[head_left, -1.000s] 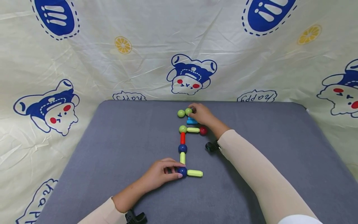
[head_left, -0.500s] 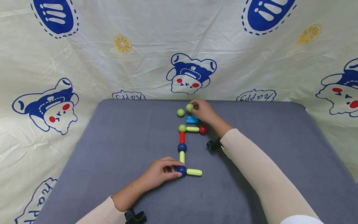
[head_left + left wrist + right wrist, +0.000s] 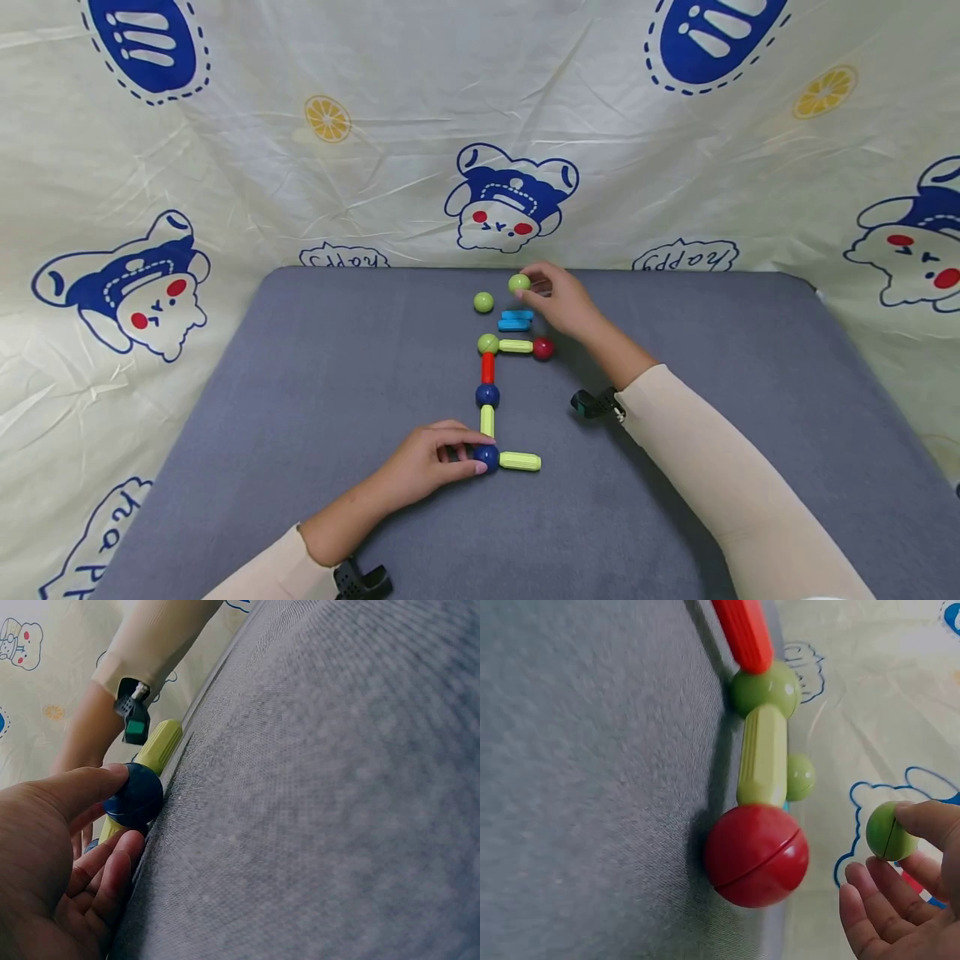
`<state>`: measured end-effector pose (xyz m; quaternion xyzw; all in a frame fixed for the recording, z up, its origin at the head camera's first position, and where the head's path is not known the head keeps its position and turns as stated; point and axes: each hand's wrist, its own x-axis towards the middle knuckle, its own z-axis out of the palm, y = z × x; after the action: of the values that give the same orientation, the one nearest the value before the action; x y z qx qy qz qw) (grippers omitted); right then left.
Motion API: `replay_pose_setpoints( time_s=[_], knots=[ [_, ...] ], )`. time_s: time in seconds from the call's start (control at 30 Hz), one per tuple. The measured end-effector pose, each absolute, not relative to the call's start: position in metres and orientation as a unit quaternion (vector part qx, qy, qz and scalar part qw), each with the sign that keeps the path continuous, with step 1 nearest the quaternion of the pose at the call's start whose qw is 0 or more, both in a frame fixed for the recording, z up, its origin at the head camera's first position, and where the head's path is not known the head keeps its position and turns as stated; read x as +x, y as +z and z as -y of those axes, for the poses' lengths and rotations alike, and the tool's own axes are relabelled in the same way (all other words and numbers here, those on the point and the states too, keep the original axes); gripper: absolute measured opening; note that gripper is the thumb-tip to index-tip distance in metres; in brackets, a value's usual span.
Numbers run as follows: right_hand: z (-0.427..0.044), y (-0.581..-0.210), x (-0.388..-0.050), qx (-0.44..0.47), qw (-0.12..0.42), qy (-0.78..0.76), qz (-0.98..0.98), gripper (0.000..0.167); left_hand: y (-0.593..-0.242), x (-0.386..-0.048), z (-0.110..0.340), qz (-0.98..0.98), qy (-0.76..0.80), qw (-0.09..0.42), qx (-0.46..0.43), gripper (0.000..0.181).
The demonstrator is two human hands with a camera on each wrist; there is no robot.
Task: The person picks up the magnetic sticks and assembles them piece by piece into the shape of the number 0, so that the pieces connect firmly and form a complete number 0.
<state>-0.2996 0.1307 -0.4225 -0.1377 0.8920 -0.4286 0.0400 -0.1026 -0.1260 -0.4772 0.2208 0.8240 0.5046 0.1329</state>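
Observation:
In the head view my left hand [image 3: 431, 461] pinches a dark blue ball [image 3: 487, 457] at the near end of a chain of balls and rods. From that ball a yellow-green rod [image 3: 520, 462] points right, and another [image 3: 487, 421] leads away to a second blue ball [image 3: 487, 395]. Beyond come a red rod [image 3: 488, 367], a green ball [image 3: 488, 344], a pale yellow rod [image 3: 516, 346] and a red ball [image 3: 543, 348]. At the far side my right hand [image 3: 558, 300] pinches a loose green ball [image 3: 891, 831] between thumb and fingers, raised off the table.
Two blue rods [image 3: 515, 321] lie side by side just beyond the chain. Left of them sits another green ball [image 3: 483, 302]. A grey cloth covers the table [image 3: 337, 375], and a printed curtain [image 3: 390, 183] hangs behind its far edge.
My right hand has lifted the green ball away from the other loose green one and carried it slightly right, uncovering the blue rods. My left hand stays on the blue ball.

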Motion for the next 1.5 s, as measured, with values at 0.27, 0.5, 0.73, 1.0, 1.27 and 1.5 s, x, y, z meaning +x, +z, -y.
replay_pose_setpoints(
  time_s=[0.27,0.5,0.73,1.0,1.27,1.5],
  knots=[
    [-0.135,-0.414,-0.274,-0.146,0.038,-0.435,-0.888,0.041,-0.478,-0.102,0.127,-0.824,0.506,0.138,0.216,0.031],
    [-0.134,-0.407,-0.247,-0.171,0.046,-0.449,-0.876,0.04,-0.48,-0.102,0.127,-0.825,0.503,0.136,0.218,0.031],
    [-0.146,-0.407,-0.22,-0.192,0.049,-0.443,-0.875,0.038,-0.481,-0.102,0.126,-0.826,0.501,0.137,0.219,0.031],
    [-0.16,-0.41,-0.193,-0.211,0.045,-0.427,-0.878,0.035,-0.481,-0.101,0.126,-0.826,0.502,0.142,0.213,0.03],
    [-0.171,-0.417,-0.17,-0.213,0.066,-0.408,-0.885,0.036,-0.479,-0.1,0.125,-0.826,0.504,0.138,0.213,0.03],
    [-0.18,-0.427,-0.154,-0.223,0.082,-0.392,-0.889,0.037,-0.479,-0.101,0.125,-0.83,0.499,0.123,0.217,0.031]
  ],
)
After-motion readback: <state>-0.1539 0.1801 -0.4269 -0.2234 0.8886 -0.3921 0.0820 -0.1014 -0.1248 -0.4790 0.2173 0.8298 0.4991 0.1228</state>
